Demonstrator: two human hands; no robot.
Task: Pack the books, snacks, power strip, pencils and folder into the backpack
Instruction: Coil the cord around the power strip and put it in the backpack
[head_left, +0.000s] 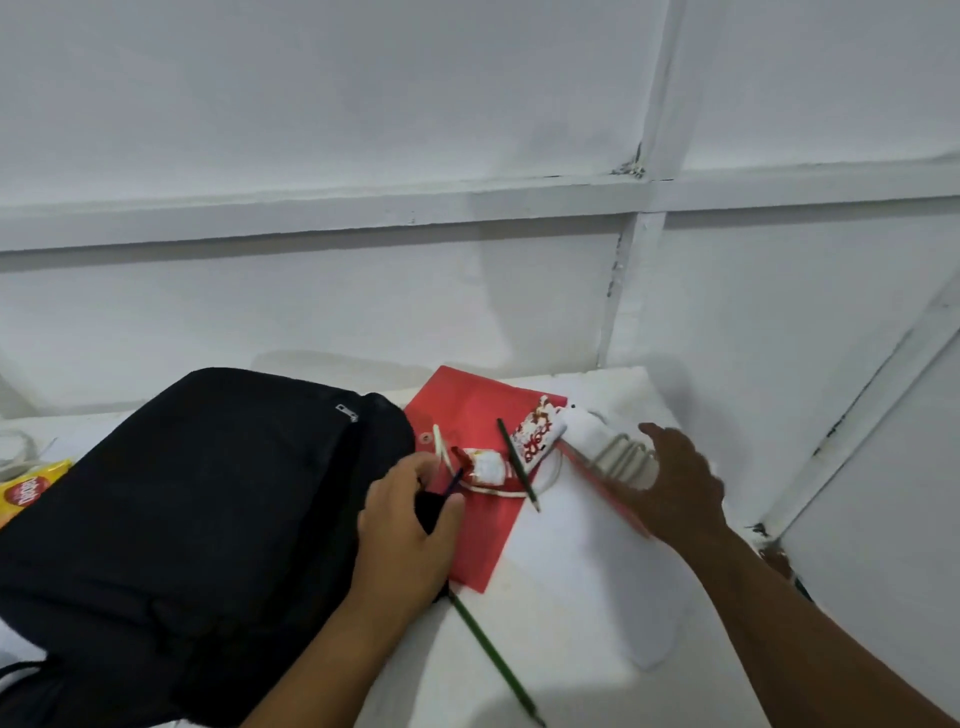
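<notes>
1. Two hands work at the white table (571, 597): the left hand (410, 525) is curled round the black backpack (197, 499) edge, seemingly pinching a dark pencil (455, 480) too; the right hand (675, 483), fingers spread and holding nothing, hovers over the white power strip (587, 431) and its coiled cord (623, 454).
2. Power strip: probably rigid and fairly heavy; best gripped across the body, cord gathered in the same grasp, since loose loops may snag.
3. Red folder (478, 540): thin, flexible, likely slippery; lift by an edge once cleared.
4. Snack packets (532, 436) and a green pencil (517, 467) lie on the folder; light, crushable.
5. Another green pencil (493, 652) lies near the table's front; prone to rolling.
</notes>
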